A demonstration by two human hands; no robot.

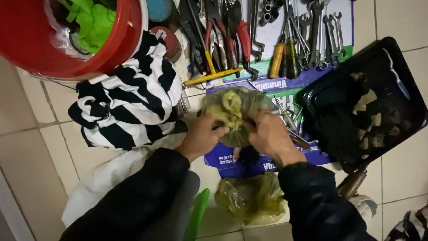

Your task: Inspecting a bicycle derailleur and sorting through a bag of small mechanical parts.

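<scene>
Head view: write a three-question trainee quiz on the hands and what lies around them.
1. True or false: both the left hand and the right hand grip the yellowish plastic bag.
2. What lies just left of the left hand? A) striped cloth B) a glass jar C) a book
3. Fill in: the hand tools lie beyond the bag, and the ____ tray sits to the right.

Key
1. True.
2. A, the black-and-white striped cloth, below the red bucket.
3. Black.
</scene>
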